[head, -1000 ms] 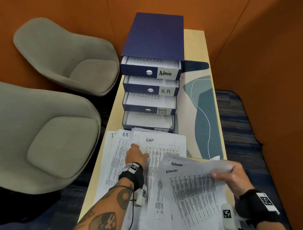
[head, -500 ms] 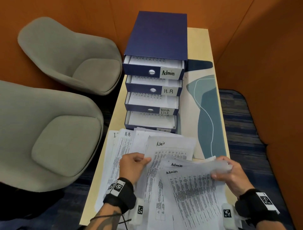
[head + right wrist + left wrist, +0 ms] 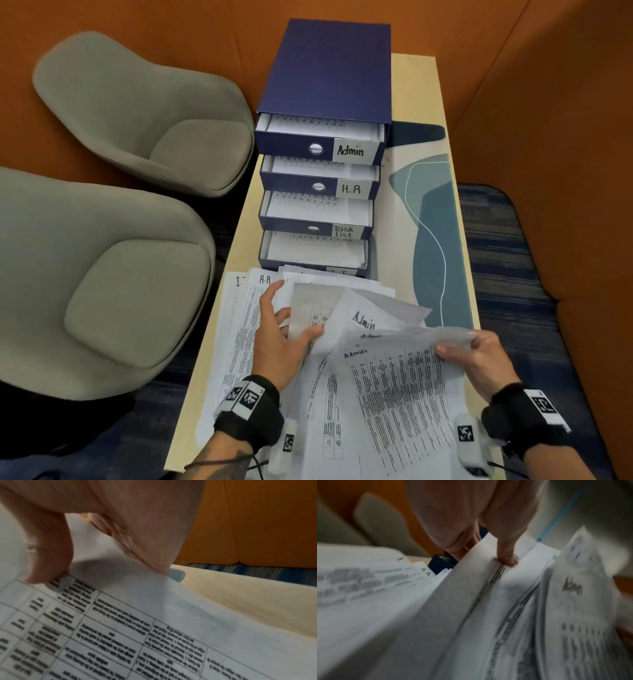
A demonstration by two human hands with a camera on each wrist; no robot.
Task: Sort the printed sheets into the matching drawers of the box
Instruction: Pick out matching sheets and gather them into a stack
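The left hand (image 3: 278,337) pinches a lifted Admin sheet (image 3: 363,313), and the right hand (image 3: 478,356) grips a small Admin stack (image 3: 404,394) by its right edge. The Admin drawer (image 3: 318,148), top of the box (image 3: 329,72), lies straight ahead beyond both hands, slightly nearer the left, its long axis running away from them.

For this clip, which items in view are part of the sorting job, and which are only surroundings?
Part of the job:
- left hand, lifting a sheet
- right hand, gripping Admin sheets
- loose sheets on the table
- drawer box with Admin drawer, H.R drawer, Task List drawer

Only surroundings:
- two grey chairs
- blue patterned mat
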